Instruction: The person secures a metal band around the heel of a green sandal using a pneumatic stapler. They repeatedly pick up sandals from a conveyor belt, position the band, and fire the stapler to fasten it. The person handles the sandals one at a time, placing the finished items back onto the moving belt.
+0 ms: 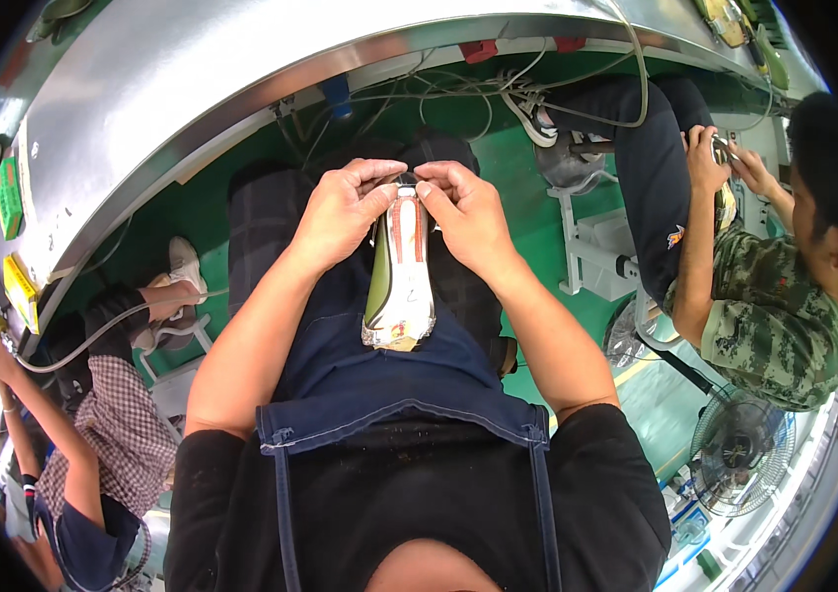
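Observation:
A long, narrow shoe upper (pixel 407 266), apparently stretched over a last, rests on my lap against the dark blue apron (pixel 379 380). Its side is olive green and its middle white with reddish-brown stripes; the near end looks pale and shiny, with a yellowish tip. My left hand (pixel 348 209) pinches the far end from the left, thumb and fingers closed on its dark edge. From the right, my right hand (pixel 460 209) grips the same end, fingertips almost meeting the left ones. What lies right under the fingertips is partly hidden.
A pale metal-edged workbench (pixel 172 89) curves across the front, with cables (pixel 458 89) hanging below it. Green and yellow boxes (pixel 8 197) sit at its left. Co-workers are seated on both sides; a floor fan (pixel 739 444) stands at the right.

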Motion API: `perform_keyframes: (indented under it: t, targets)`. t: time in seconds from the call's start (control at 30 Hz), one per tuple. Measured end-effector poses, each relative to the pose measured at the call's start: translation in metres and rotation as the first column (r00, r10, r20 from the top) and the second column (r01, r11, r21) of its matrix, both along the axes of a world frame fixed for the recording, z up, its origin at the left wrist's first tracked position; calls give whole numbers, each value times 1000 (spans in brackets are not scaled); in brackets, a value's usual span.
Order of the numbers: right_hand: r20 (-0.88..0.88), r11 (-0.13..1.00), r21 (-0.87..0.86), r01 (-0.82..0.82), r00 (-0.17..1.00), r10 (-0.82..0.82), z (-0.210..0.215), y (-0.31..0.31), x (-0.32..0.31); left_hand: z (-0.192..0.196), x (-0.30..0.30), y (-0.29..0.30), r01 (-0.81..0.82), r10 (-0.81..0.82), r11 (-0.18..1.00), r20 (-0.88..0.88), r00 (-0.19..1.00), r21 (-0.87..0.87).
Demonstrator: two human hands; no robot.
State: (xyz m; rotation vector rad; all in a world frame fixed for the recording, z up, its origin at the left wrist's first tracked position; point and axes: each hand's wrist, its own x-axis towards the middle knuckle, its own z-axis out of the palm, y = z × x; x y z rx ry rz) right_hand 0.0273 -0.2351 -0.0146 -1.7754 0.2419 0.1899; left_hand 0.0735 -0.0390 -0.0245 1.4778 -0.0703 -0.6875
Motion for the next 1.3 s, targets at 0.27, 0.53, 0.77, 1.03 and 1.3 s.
perform_keyframes:
  t: [0.27, 0.53, 0.77, 1.03, 1.3]
  targets:
    - [124, 991, -129, 16, 992, 0, 3, 0, -15, 17, -3, -4, 8, -35, 992, 212, 977, 124]
    - [332, 961, -275, 0, 938, 95, 3, -1, -17, 22, -12, -7, -93, -90, 940, 499, 862, 329]
    - [353, 958, -288, 10, 931, 97, 3, -1, -20, 19, -18, -9, -144, -132, 917, 625, 770, 372]
    - [416, 943, -334, 14, 899, 135, -1, -1, -24, 15, -22, -9, -159, -71, 934, 602, 795, 319]
    - [521, 890, -452, 58, 827, 210, -8, -2, -24, 17, -17, -20, -218, 113, 933, 343, 932, 286]
